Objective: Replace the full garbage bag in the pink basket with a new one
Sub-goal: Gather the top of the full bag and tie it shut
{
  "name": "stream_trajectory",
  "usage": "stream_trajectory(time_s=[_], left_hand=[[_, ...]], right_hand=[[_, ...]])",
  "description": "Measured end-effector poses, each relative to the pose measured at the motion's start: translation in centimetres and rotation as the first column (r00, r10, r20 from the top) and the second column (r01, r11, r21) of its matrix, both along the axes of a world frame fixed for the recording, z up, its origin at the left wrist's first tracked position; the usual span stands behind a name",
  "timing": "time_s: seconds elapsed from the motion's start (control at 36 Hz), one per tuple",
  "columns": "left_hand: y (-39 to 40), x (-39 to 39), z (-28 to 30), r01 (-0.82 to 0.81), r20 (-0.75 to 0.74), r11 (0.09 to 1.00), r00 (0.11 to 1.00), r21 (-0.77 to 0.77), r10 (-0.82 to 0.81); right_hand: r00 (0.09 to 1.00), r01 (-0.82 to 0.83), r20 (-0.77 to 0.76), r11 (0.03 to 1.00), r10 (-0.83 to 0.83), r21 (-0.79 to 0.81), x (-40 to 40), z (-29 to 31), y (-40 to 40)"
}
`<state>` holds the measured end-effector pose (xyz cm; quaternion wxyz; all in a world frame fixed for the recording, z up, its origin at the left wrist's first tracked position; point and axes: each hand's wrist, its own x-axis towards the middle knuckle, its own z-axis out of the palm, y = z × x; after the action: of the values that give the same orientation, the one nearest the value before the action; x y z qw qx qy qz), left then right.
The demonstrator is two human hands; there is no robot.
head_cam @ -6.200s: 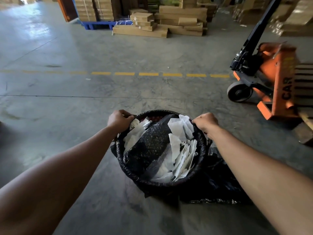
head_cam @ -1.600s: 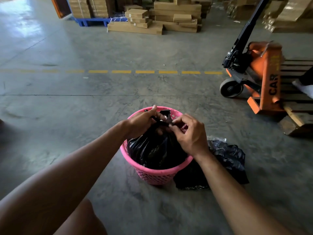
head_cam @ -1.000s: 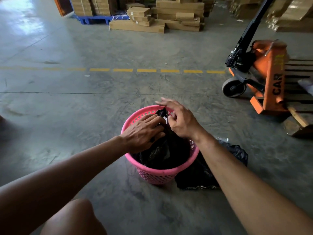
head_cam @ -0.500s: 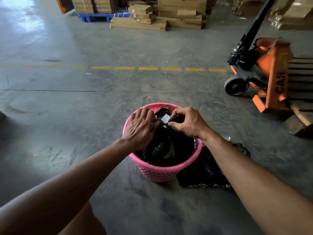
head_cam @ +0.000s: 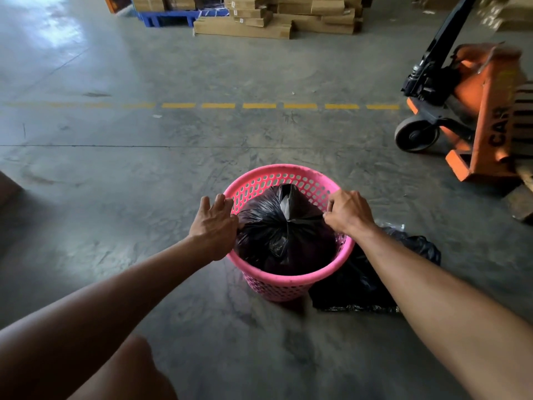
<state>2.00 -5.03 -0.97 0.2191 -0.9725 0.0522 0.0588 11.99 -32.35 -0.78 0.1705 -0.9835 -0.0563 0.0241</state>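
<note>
Between the two hands, inside the pink basket (head_cam: pixel 288 277), sits the full garbage bag (head_cam: pixel 284 235), black and already gathered at its top into a knot with a loose tail standing up behind it. The right hand (head_cam: pixel 349 212) is closed into a pinch on one end of the knot, at the basket's right rim, and the plastic runs taut from its fingertips toward the middle of the bag. I judge that it pulls this end sideways to make the knot tight. The left hand (head_cam: pixel 215 223) has its fingers spread wide and holds nothing; the palm lies against the left shoulder of the bag and the fingertips reach over the left rim. This looks like a bracing hand, which keeps bag and basket steady against the pull.

Just beyond the right wrist, on the floor and touching the basket's outer wall, lies a second black bag (head_cam: pixel 375 281), flat and crumpled. Probably it is the new one, kept within reach. The full bag is not yet lifted out, so the task is in its early half.

The floor (head_cam: pixel 144 183) is smooth grey concrete with a dashed yellow line (head_cam: pixel 259 105) far ahead of the fingers. To the right of the right hand, well apart, stands an orange pallet jack (head_cam: pixel 478 119). Stacked cardboard boxes (head_cam: pixel 274 15) lie at the far side of the room.
</note>
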Motion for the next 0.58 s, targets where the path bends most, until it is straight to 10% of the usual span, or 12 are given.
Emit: stream_trajectory(time_s=[0.19,0.31,0.42,0.58], left_hand=[[1.4,0.3,0.2,0.012,0.016,0.907,1.0,-0.421,-0.005],[-0.2,-0.1,1.3,-0.19,-0.178,0.164,0.98,-0.968,0.084],[-4.0,0.5,1.9,-0.254,-0.336,-0.543,0.94,-0.801,0.056],[-7.6,3.0,2.0,-0.183,-0.357,-0.661,0.924,-0.728,0.137]], right_hand=[[0.999,-0.038,-0.034,0.999,0.037,-0.013,0.1,0.3,-0.6],[0.996,-0.051,-0.073,0.997,0.056,0.063,-0.5,1.9,-2.2],[0.999,-0.027,-0.032,0.991,0.031,0.13,-1.5,3.1,-2.8],[0.998,-0.056,0.032,0.951,0.048,0.304,-2.7,4.2,-2.2]])
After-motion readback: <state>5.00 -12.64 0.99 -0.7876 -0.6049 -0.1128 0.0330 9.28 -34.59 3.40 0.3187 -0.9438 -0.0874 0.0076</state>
